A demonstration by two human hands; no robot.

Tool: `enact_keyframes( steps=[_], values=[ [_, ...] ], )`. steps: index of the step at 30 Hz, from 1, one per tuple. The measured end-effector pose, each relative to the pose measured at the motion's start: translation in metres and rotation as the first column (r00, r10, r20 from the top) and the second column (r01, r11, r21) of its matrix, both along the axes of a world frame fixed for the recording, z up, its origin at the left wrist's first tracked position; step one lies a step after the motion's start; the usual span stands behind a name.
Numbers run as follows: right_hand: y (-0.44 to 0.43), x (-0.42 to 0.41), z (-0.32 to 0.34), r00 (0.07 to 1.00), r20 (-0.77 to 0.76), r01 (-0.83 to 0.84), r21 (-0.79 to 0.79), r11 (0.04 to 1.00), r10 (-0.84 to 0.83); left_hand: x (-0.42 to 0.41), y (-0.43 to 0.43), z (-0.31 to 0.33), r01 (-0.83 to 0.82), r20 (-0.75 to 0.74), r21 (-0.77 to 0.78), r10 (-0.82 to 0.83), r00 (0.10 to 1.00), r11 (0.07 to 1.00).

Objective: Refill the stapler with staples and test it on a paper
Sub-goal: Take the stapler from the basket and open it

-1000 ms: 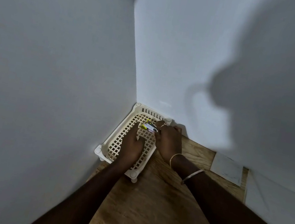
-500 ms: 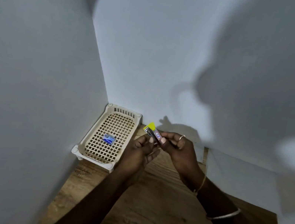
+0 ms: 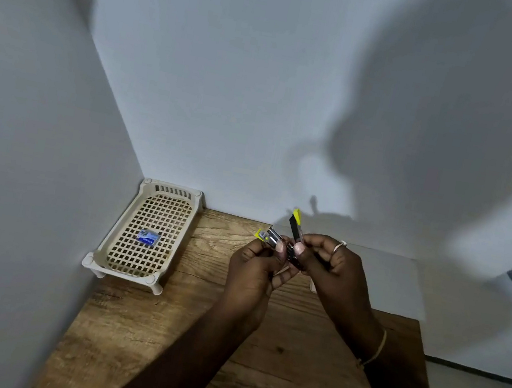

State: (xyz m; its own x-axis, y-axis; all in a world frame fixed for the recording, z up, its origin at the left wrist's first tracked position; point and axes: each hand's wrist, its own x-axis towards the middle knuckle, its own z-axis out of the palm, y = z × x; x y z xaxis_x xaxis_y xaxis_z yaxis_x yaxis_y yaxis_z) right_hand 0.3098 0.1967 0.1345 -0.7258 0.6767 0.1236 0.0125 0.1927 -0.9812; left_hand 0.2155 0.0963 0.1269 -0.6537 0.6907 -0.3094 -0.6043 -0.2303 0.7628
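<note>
One small stapler (image 3: 272, 237), hinged open, is held above the wooden worktop (image 3: 253, 362), with the grip of the left hand (image 3: 255, 271) and right hand (image 3: 330, 267) clamped on it. One corner tray (image 3: 108, 257) holds one blue staple box (image 3: 148, 237). One paper (image 3: 386, 280) lies partly hidden behind the hands.

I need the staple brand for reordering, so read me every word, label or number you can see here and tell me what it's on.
On the small blue box lying in the cream tray: pale print on its top face, too blurred to read.
On the stapler: no lettering legible.
No other text, number or sign is visible.
</note>
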Motion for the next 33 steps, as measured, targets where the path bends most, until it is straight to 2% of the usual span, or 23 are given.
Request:
enact_keyframes(
  steps=[6, 11, 20, 25, 27, 30, 33],
  values=[
    [-0.006, 0.02, 0.007, 0.987, -0.128, 0.092, -0.04, 0.995, -0.096, 0.011, 0.006, 0.014, -0.006, 0.049, 0.095, 0.001, 0.999, 0.995],
    [-0.009, 0.035, 0.009, 0.982, -0.116, 0.132, -0.145, 0.981, -0.149, 0.011, 0.003, 0.02, -0.071, 0.145, 0.137, 0.051, 0.988, 0.988],
    [-0.015, 0.037, 0.015, 0.984, -0.168, 0.028, -0.206, 0.978, -0.064, -0.001, -0.006, 0.025, -0.127, 0.196, 0.163, 0.094, 0.976, 0.978],
    [-0.013, 0.032, 0.027, 0.993, -0.113, 0.009, -0.182, 0.983, -0.03, -0.014, -0.011, 0.031, -0.179, 0.192, 0.184, 0.143, 0.971, 0.966],
    [-0.011, 0.026, 0.036, 0.995, -0.092, 0.038, -0.114, 0.993, -0.048, -0.017, -0.013, 0.032, -0.189, 0.176, 0.186, 0.156, 0.972, 0.964],
    [-0.007, 0.013, 0.054, 0.995, -0.038, 0.097, 0.192, 0.976, -0.092, -0.017, -0.017, 0.035, -0.188, 0.14, 0.185, 0.163, 0.977, 0.965],
    [-0.006, -0.006, 0.073, 1.0, 0.007, -0.004, 0.401, 0.916, 0.002, -0.015, -0.018, 0.037, -0.167, 0.088, 0.176, 0.154, 0.984, 0.97]
  ],
)
